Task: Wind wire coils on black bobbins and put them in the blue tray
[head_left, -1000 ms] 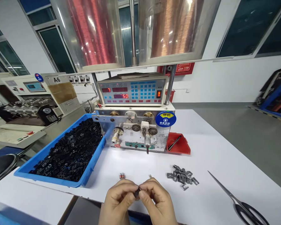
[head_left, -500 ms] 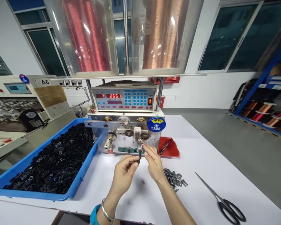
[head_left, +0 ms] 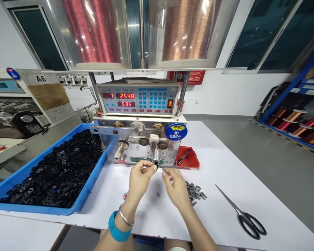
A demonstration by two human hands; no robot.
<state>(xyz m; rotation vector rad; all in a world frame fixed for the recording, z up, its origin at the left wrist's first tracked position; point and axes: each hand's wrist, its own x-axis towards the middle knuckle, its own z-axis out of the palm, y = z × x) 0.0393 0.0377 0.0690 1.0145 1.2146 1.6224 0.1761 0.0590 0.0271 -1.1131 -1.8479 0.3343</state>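
Note:
My left hand [head_left: 140, 176] is raised to the front of the winding machine [head_left: 137, 144], its fingertips pinched on a small dark bobbin [head_left: 155, 166] at the machine's spindle. My right hand [head_left: 174, 184] hovers just right of it and a little lower, blurred by motion, fingers loosely curled and holding nothing that I can make out. A small pile of grey metal pieces [head_left: 196, 192] lies on the white table [head_left: 225, 174] right beside my right hand. A tiny wound coil [head_left: 125, 196] lies left of my left wrist.
A blue tray [head_left: 21, 177] full of black bobbins stands at left. Behind the machine's right corner sits a red bin [head_left: 189, 161] with a pen. Scissors [head_left: 242, 213] lie at right. Copper wire spools under clear covers [head_left: 143, 31] hang overhead. The machine's counter panel [head_left: 137, 99] glows.
Both hands went from the near table edge up to the machine's spindle with the small part. My right hand has since drawn back down and to the right. The counter readout changed.

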